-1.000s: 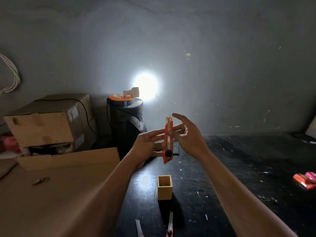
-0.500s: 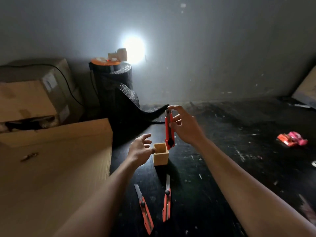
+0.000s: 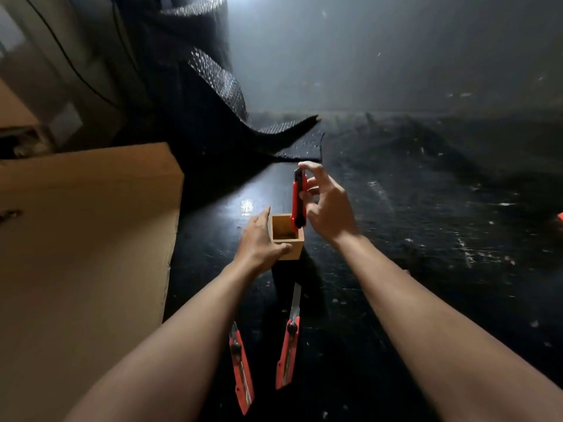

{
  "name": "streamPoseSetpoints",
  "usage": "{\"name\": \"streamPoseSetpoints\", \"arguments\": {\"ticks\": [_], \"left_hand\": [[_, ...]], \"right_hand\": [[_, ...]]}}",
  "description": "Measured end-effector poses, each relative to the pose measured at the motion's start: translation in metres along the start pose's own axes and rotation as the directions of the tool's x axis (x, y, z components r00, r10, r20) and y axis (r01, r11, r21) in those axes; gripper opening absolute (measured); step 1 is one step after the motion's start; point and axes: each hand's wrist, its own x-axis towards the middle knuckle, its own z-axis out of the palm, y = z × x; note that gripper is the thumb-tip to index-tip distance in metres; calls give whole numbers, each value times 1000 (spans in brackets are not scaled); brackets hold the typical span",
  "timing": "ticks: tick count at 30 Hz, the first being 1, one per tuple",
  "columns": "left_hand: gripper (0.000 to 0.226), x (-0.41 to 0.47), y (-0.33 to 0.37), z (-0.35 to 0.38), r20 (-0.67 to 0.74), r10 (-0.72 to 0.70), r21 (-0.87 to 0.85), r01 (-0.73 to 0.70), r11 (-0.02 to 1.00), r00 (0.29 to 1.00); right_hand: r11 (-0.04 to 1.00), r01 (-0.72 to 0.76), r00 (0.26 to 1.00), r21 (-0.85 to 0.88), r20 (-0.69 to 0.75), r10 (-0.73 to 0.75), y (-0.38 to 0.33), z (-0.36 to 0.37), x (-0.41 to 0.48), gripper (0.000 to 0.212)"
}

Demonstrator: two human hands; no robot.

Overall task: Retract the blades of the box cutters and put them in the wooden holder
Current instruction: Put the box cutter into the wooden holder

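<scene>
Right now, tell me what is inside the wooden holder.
Only the lower end of the red box cutter held by the right hand dips into the wooden holder; its visible floor looks bare, near wall hides the rest.

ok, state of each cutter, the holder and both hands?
Held cutter: upright, lower end in the holder's mouth, no blade showing.
Middle cutter: flat on the table, blade out.
Left cutter: flat, blade hidden by the forearm.
Holder: upright, otherwise empty.
Left hand: gripping the holder.
Right hand: pinching the held cutter.

left hand [image 3: 259, 239]: bare, no glove | right hand [image 3: 330, 208]: bare | forearms: sleeveless, no watch or rings
</scene>
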Motion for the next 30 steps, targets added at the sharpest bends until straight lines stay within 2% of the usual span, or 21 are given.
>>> {"name": "streamPoseSetpoints", "arguments": {"ticks": [4, 8, 13, 17, 23, 27, 30], "left_hand": [[100, 17, -12, 23, 12, -14, -21, 14, 1000, 1000], [69, 22, -24, 38, -59, 8, -40, -10, 999, 998], [86, 24, -28, 47, -94, -22, -117, 11, 993, 995], [83, 23, -28, 48, -99, -57, -153, 42, 987, 993], [102, 25, -30, 50, -106, -91, -97, 81, 992, 990], [98, 24, -33, 50, -108, -75, -74, 67, 995, 991], [84, 21, -31, 47, -121, -77, -93, 66, 993, 990]], "right_hand": [[998, -48, 997, 28, 65, 46, 31, 28, 2, 56], [995, -94, 986, 30, 141, 88, 55, 49, -7, 40], [989, -145, 962, 27, 238, 135, 70, 56, -6, 35], [993, -115, 957, -1, 267, 111, 74, 59, -2, 30], [998, -58, 964, -36, 257, 65, 74, 58, 4, 32], [995, -45, 959, -85, 276, 67, 74, 54, 8, 31], [993, -43, 961, -107, 268, 70, 71, 46, 5, 34]]}}
